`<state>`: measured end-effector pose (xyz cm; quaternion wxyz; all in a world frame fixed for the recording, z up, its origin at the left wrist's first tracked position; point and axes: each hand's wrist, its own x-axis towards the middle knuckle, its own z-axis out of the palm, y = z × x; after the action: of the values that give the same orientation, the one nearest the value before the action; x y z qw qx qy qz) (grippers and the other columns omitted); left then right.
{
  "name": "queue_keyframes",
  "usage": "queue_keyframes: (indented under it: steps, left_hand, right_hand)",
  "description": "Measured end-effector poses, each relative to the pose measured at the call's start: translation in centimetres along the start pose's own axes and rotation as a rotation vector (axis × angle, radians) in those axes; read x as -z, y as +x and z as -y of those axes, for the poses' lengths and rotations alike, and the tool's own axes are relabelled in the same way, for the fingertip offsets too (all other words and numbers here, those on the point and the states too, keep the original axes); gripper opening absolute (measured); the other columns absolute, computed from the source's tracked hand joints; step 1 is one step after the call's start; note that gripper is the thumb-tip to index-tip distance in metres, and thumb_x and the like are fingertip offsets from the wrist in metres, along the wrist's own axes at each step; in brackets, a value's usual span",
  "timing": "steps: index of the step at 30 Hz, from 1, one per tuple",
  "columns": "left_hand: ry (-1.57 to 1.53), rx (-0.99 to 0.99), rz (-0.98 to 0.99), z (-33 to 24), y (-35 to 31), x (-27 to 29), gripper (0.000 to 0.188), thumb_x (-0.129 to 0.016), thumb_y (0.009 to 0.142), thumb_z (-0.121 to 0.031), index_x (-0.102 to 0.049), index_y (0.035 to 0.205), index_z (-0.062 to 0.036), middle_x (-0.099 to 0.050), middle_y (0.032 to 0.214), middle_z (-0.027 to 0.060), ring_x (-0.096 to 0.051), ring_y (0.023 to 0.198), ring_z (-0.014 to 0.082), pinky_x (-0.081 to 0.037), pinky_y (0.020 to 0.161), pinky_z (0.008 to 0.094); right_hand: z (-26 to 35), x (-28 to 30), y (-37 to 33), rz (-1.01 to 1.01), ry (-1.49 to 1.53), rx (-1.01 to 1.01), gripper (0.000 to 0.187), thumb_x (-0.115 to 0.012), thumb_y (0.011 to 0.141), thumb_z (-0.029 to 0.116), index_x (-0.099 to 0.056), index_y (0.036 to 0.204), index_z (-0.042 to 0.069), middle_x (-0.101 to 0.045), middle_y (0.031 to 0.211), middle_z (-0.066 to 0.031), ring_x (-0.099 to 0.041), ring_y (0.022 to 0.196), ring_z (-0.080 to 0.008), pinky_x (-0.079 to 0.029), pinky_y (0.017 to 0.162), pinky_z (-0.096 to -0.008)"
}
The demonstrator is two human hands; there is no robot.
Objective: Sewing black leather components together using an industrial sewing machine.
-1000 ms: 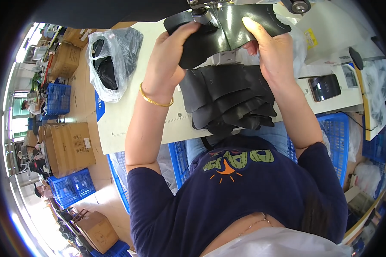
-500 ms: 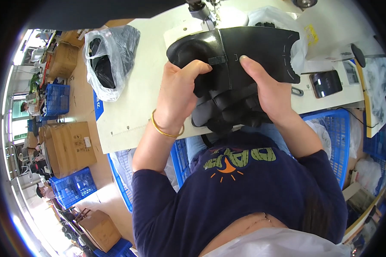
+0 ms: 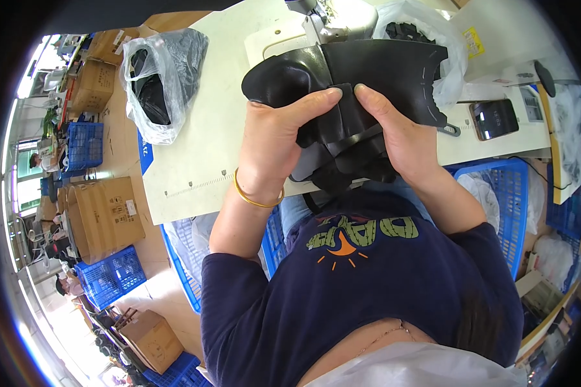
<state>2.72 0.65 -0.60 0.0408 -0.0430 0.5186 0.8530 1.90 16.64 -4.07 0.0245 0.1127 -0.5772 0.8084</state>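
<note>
A smooth black moulded panel [image 3: 390, 68] with a raised seam is held up over the front of the table, its right edge notched and marked with pale dashes. My left hand [image 3: 271, 132] grips it on the left, thumb on top. From the right, my right hand [image 3: 403, 138] closes on it in the same way. Both thumb tips press close together on a small black strip [image 3: 345, 97] at the seam; the fingers beneath are hidden. More black folded pieces [image 3: 332, 171] hang below between my wrists, down to my lap.
A sewing machine [image 3: 342, 22] stands just beyond the panel on the white table [image 3: 193, 164]. Plastic bags [image 3: 190, 71] with black pieces sit left and right. A phone [image 3: 494, 119] and a small grey tool [image 3: 450, 130] lie right. Blue baskets [image 3: 519, 213] flank my legs.
My thumbs have come together at the seam, the left one moving right onto the strip. The panel has shifted slightly left and bends more along its seam.
</note>
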Motion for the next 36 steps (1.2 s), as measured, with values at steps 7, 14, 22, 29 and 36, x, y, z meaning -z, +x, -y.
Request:
queue_keyframes:
  steps: [7,14,22,29,36]
  left_hand:
    - [0.069,-0.127,-0.052,0.8,-0.3,-0.3,0.020,-0.066,0.074,0.011,-0.065,0.091,0.0011,-0.067,0.085,0.0069,-0.065,0.074,0.0132,-0.054,0.068,0.0251]
    - [-0.094,-0.056,-0.131,0.5,-0.6,-0.1,0.012,-0.065,0.079,0.003,-0.065,0.091,-0.0006,-0.066,0.085,0.0041,-0.063,0.077,0.0119,-0.051,0.069,0.0246]
    - [0.044,-0.069,-0.065,0.2,-0.3,0.3,0.019,-0.067,0.075,0.009,-0.066,0.092,0.0011,-0.068,0.085,0.0072,-0.066,0.075,0.0143,-0.054,0.070,0.0262]
    - [0.065,-0.114,-0.063,-0.2,0.2,0.0,0.020,-0.068,0.073,0.010,-0.066,0.091,0.0016,-0.068,0.085,0.0080,-0.066,0.074,0.0147,-0.054,0.069,0.0265]
    - [0.046,-0.038,-0.130,-1.9,2.6,-0.1,0.013,-0.067,0.074,0.004,-0.067,0.087,0.0050,-0.067,0.081,0.0096,-0.065,0.070,0.0159,-0.054,0.065,0.0263]
  right_hand:
    - [0.2,-0.2,-0.2,0.046,0.024,-0.064,0.018,-0.068,0.085,0.006,-0.064,0.102,0.000,-0.066,0.092,-0.0037,-0.061,0.082,-0.0080,-0.050,0.072,-0.0226]
    - [0.2,-0.5,-0.2,0.018,0.056,-0.087,0.018,-0.068,0.084,0.006,-0.064,0.101,0.000,-0.067,0.092,-0.0043,-0.062,0.080,-0.0075,-0.051,0.071,-0.0224]
    - [-0.1,-0.5,-0.3,0.044,0.038,-0.108,0.017,-0.068,0.084,0.007,-0.065,0.099,0.000,-0.067,0.091,-0.0037,-0.062,0.079,-0.0069,-0.051,0.069,-0.0215]
    - [1.5,-1.5,-0.4,-0.022,-0.001,-0.064,0.017,-0.065,0.087,0.009,-0.063,0.101,0.000,-0.065,0.085,-0.0033,-0.061,0.073,-0.0072,-0.050,0.061,-0.0214]
    - [1.9,-0.6,2.9,-0.054,0.075,0.010,0.012,-0.058,0.090,0.011,-0.059,0.093,-0.001,-0.062,0.074,-0.0046,-0.053,0.052,-0.0081,-0.044,0.048,-0.0226]
